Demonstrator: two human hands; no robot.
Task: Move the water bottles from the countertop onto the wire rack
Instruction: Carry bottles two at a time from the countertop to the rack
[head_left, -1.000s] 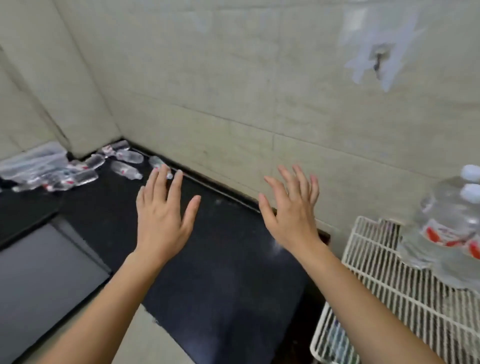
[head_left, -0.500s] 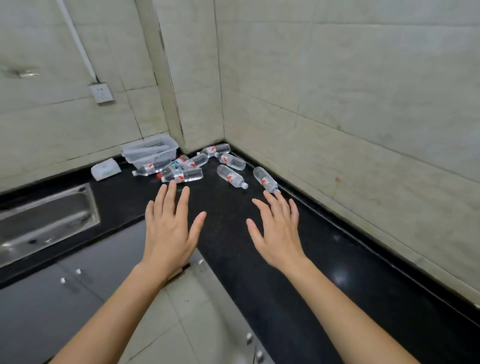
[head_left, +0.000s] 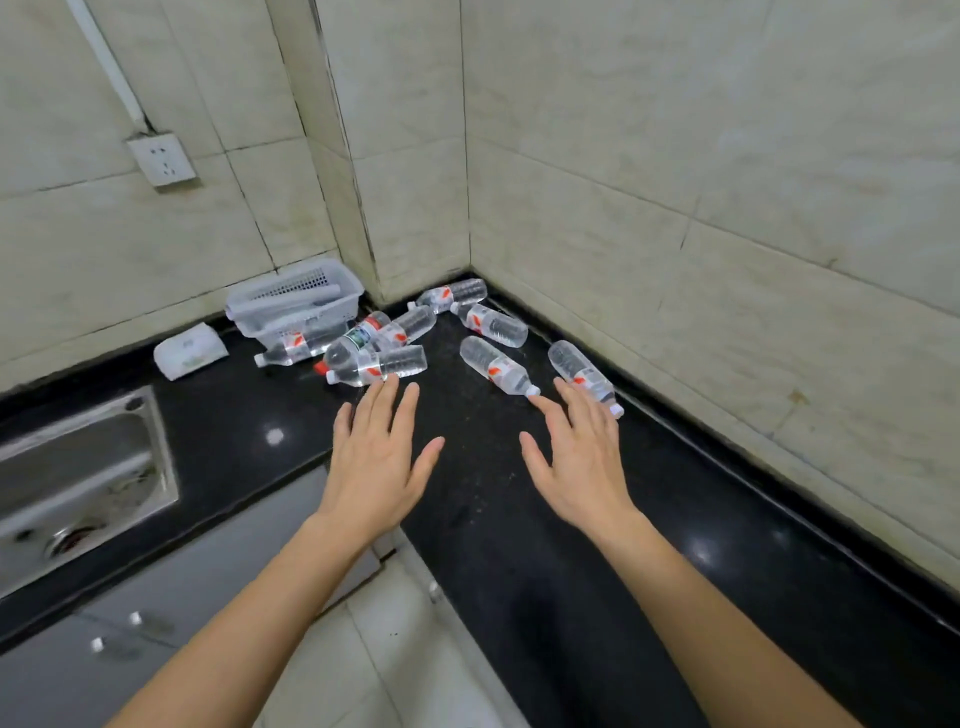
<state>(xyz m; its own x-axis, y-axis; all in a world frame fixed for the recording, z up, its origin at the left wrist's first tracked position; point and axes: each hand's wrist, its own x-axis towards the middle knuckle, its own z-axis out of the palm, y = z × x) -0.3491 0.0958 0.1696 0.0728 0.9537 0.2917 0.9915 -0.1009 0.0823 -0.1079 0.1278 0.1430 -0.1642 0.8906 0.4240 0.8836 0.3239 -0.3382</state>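
- The view is swinging away from the wire rack, which a second ago was showing at the right edge with bottles on it, and is now settling on the far corner of the black countertop (head_left: 545, 519), with both hands closing in on the pile since half a second ago
- The wire rack is lying outside the frame at this moment, so how many bottles are sitting on it cannot be told from this view
- A good share of the job is looking undone: about eight water bottles (head_left: 415, 332) are lying on their sides in the corner, some bunched against a clear plastic basket (head_left: 296, 299), none upright
- Two more are lying apart from the bunch, a middle bottle (head_left: 498, 366) and a bottle by the wall (head_left: 582, 371), both pointing their caps toward the person
- The left hand (head_left: 379, 462) is reaching forward with palm down and fingers spread wide, holding nothing, its fingertips hovering just short of the nearest bottle (head_left: 379, 366); whether they are touching cannot be told
- The right hand (head_left: 582, 462) is stretching out flat and empty, fingers splayed, its tips crossing over the capped end of the bottle by the wall, contact unclear
- A steel sink (head_left: 78, 478), a white packet (head_left: 189, 351) and a wall socket (head_left: 162, 158) are standing by, playing no part in the work
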